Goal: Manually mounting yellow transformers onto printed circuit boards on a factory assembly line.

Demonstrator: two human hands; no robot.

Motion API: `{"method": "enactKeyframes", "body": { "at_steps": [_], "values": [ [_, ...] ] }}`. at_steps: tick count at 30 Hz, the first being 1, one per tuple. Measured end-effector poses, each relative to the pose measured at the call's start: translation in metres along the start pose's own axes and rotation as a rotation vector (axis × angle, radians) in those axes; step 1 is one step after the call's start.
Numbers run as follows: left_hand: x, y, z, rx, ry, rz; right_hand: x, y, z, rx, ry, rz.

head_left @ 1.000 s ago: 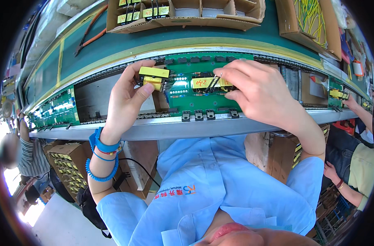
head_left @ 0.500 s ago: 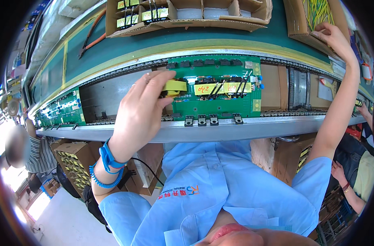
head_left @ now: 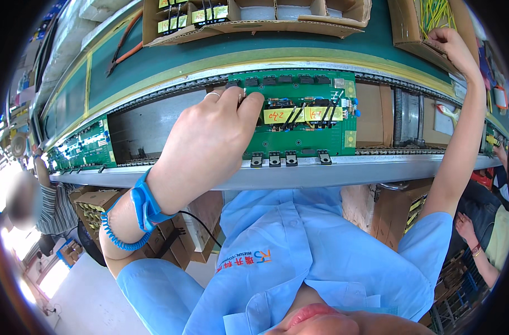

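Observation:
My left hand [head_left: 210, 134] is closed over the left end of a green circuit board [head_left: 321, 143]. Its bent fingers hide that end, and a small pale sliver shows between them; what they hold cannot be made out. Beside the hand, two yellow-taped transformers [head_left: 284, 115] with black leads sit on the board. Several black components line its far edge, and black metal-tabbed transistors [head_left: 274, 159] stick out along its near edge. At the far right, my right hand [head_left: 455, 49] reaches over a cardboard box's rim, its fingers curled together at the ends of yellow-green wires [head_left: 435, 17].
The board lies on a conveyor with a metal front rail [head_left: 299, 176]; another board [head_left: 87, 148] is further left. Beyond stand a divided carton [head_left: 299, 28] with transformers and orange-handled pliers [head_left: 123, 58]. Co-workers are at both sides; one person's hand [head_left: 465, 229] shows at right.
My left hand has moved right and turned over the board's left end; the yellow-taped transformer it held is now out of sight. My right hand stays at the wire box, nearly unmoved.

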State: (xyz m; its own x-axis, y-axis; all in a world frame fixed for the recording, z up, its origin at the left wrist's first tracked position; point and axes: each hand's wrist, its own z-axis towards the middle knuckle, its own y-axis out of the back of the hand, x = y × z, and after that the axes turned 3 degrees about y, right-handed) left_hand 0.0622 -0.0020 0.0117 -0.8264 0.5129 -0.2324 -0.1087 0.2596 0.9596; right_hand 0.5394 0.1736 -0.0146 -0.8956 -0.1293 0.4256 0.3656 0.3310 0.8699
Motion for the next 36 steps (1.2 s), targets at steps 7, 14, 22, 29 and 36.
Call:
{"method": "enactKeyframes", "body": {
  "at_steps": [7,14,22,29,36],
  "values": [
    [-0.013,-0.008,-0.004,-0.129,-0.042,0.152,-0.009,0.001,0.003,-0.036,0.029,0.019],
    [-0.003,-0.018,-0.008,-0.241,-0.106,0.076,-0.009,0.005,-0.005,-0.097,-0.008,-0.001],
    [-0.002,-0.011,-0.007,-0.196,-0.089,-0.068,0.069,0.003,-0.070,-0.713,-0.048,0.067],
    [0.006,-0.011,-0.016,-0.252,0.135,-0.641,0.168,-0.100,-0.115,-0.361,0.332,0.624],
    [0.011,-0.008,-0.017,-0.245,0.057,-0.424,0.172,-0.122,-0.106,-0.345,0.509,0.186]
  ]
}}
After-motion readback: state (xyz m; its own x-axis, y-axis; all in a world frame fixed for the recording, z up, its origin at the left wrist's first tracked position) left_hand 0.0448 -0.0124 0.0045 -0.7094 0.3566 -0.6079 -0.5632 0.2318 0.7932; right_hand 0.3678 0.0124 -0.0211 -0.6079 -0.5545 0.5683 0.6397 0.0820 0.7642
